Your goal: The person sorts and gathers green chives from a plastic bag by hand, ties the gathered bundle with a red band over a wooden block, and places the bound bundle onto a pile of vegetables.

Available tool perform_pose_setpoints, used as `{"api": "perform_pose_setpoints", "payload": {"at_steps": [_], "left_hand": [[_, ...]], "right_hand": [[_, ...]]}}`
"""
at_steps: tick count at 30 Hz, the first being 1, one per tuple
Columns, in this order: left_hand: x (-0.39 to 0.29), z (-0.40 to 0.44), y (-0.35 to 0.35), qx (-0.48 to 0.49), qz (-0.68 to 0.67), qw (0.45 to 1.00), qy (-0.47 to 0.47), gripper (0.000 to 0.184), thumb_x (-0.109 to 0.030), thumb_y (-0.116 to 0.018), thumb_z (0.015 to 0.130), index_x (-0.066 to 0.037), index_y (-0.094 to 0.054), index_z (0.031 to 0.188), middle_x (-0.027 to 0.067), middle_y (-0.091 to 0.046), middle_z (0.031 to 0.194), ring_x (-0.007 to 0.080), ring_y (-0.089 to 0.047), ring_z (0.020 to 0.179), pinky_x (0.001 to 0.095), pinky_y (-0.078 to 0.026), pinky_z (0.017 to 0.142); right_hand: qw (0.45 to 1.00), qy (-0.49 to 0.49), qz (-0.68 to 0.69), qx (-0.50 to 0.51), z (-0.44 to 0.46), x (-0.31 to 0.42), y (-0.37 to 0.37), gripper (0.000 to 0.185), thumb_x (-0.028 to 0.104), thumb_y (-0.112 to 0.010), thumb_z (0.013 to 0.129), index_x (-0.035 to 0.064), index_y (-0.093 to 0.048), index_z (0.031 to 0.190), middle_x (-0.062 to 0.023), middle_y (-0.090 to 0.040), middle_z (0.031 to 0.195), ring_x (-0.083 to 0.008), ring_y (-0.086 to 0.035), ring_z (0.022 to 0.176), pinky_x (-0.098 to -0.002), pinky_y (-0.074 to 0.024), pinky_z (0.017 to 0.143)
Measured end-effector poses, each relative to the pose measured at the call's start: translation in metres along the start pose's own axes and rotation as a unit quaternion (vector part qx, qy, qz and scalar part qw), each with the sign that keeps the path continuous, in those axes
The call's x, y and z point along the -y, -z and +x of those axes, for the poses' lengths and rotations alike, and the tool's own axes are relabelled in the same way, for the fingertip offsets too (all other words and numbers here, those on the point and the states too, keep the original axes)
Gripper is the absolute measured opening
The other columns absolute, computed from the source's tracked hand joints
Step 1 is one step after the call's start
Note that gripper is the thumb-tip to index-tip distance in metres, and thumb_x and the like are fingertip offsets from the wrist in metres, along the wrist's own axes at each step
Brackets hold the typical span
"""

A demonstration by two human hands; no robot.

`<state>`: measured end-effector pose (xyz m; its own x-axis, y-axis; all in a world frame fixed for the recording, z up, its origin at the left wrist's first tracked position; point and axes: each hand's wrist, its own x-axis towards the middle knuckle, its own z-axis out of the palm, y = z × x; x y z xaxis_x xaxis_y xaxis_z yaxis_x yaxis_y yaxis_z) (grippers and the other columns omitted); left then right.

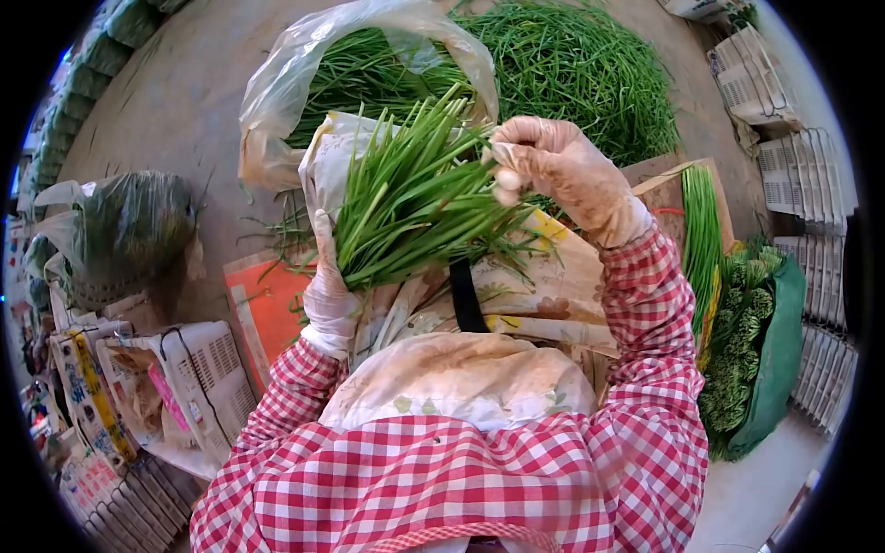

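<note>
A loose bunch of long green stalks lies across my lap, over a stained floral apron. My left hand, in a thin whitish glove, holds the bunch from its left side, the fingers partly hidden behind the stalks. At the bunch's right edge is my right hand, in a stained glove, its fingers pinched together around stalk ends. Just beyond the bunch, a clear plastic bag stands open with more green stalks inside.
A big heap of green stalks lies on the floor ahead. At right are a tied bunch and a green-wrapped bundle. White crates stand at left, near a red-orange board and a filled bag.
</note>
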<state>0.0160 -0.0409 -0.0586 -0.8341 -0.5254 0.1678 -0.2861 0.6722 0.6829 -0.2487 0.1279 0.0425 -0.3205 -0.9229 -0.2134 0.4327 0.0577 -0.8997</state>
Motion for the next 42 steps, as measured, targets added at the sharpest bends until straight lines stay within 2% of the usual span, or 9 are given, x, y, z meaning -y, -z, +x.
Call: {"api": "perform_pose_setpoints", "payload": {"at_steps": [14,17,20,24,27,32,34,39,42], "left_hand": [[-0.019,0.008,0.003,0.053,0.041,0.997,0.026,0.098,-0.024,-0.072,0.075,-0.004,-0.004,0.144,0.0160,-0.060,0.112,0.0301,-0.065,0.082,0.0347,-0.051,0.063],[-0.026,0.010,0.000,0.016,-0.376,0.914,0.153,0.099,-0.025,-0.072,0.075,-0.004,-0.004,0.144,0.0160,-0.060,0.112,0.0307,-0.065,0.081,0.0351,-0.051,0.061],[-0.021,0.009,0.013,0.073,0.051,0.994,0.067,0.094,-0.023,-0.069,0.078,-0.004,-0.005,0.144,0.0150,-0.060,0.111,0.0296,-0.064,0.084,0.0347,-0.051,0.064],[-0.027,0.013,0.016,0.118,0.093,0.982,0.117,0.094,-0.023,-0.069,0.078,-0.004,-0.005,0.143,0.0152,-0.061,0.109,0.0294,-0.065,0.077,0.0347,-0.051,0.060],[-0.011,0.009,0.007,-0.017,0.109,0.989,-0.097,0.096,-0.025,-0.070,0.076,-0.004,-0.005,0.144,0.0147,-0.062,0.108,0.0295,-0.064,0.067,0.0347,-0.048,0.052],[0.001,-0.002,0.011,0.010,0.028,0.999,0.022,0.098,-0.025,-0.071,0.076,-0.001,-0.002,0.143,0.0118,-0.062,0.110,0.0279,-0.065,0.074,0.0351,-0.050,0.057],[-0.008,-0.001,0.011,0.016,-0.008,1.000,0.021,0.105,-0.026,-0.075,0.072,0.000,-0.001,0.142,0.0124,-0.059,0.115,0.0272,-0.065,0.081,0.0337,-0.051,0.061],[-0.028,0.005,0.014,0.035,-0.051,0.998,0.022,0.108,-0.029,-0.076,0.070,-0.001,-0.001,0.143,0.0137,-0.055,0.121,0.0264,-0.065,0.085,0.0328,-0.051,0.062],[-0.010,-0.002,0.004,0.035,0.011,0.999,0.038,0.108,-0.032,-0.076,0.070,-0.003,-0.002,0.143,0.0142,-0.055,0.120,0.0273,-0.065,0.083,0.0339,-0.051,0.061]], "right_hand": [[0.991,-0.060,-0.113,-0.030,-0.047,0.048,0.013,0.025,0.023,-0.062,0.086,0.0003,-0.060,0.095,-0.0025,-0.058,0.070,-0.0106,-0.056,0.059,-0.0210,-0.0448,0.051],[0.970,-0.049,-0.199,-0.129,-0.066,0.067,0.023,0.018,0.018,-0.060,0.087,0.0030,-0.061,0.096,-0.0022,-0.060,0.072,-0.0085,-0.054,0.056,-0.0196,-0.0429,0.047],[0.983,-0.028,-0.142,-0.114,-0.079,0.080,0.036,0.019,0.018,-0.061,0.087,0.0025,-0.061,0.098,-0.0027,-0.060,0.071,-0.0081,-0.054,0.054,-0.0204,-0.0415,0.046],[0.980,0.019,-0.132,-0.146,-0.074,0.082,0.036,0.020,0.017,-0.061,0.087,0.0018,-0.061,0.100,-0.0025,-0.060,0.069,-0.0083,-0.054,0.053,-0.0204,-0.0427,0.049],[0.976,0.032,-0.167,-0.134,-0.072,0.096,0.048,0.020,0.018,-0.061,0.087,0.0019,-0.061,0.099,-0.0016,-0.060,0.071,-0.0088,-0.055,0.057,-0.0205,-0.0476,0.057],[0.958,0.145,-0.114,-0.221,-0.120,0.143,0.151,0.020,0.015,-0.058,0.086,0.0032,-0.060,0.102,-0.0025,-0.060,0.085,-0.0116,-0.058,0.072,-0.0283,-0.0526,0.074],[0.845,0.173,-0.265,-0.432,-0.126,0.149,0.181,0.024,0.014,-0.057,0.085,0.0038,-0.059,0.107,-0.0044,-0.058,0.082,-0.0140,-0.057,0.067,-0.0307,-0.0524,0.072],[0.555,0.130,-0.757,-0.320,-0.075,0.036,0.121,0.025,0.019,-0.057,0.088,0.0088,-0.061,0.110,-0.0084,-0.060,0.075,-0.0172,-0.057,0.063,-0.0317,-0.0509,0.062],[0.738,0.244,-0.598,-0.195,-0.033,-0.021,0.014,0.017,0.024,-0.060,0.087,0.0082,-0.066,0.087,-0.0039,-0.058,0.064,-0.0162,-0.058,0.059,-0.0279,-0.0509,0.055]]}}
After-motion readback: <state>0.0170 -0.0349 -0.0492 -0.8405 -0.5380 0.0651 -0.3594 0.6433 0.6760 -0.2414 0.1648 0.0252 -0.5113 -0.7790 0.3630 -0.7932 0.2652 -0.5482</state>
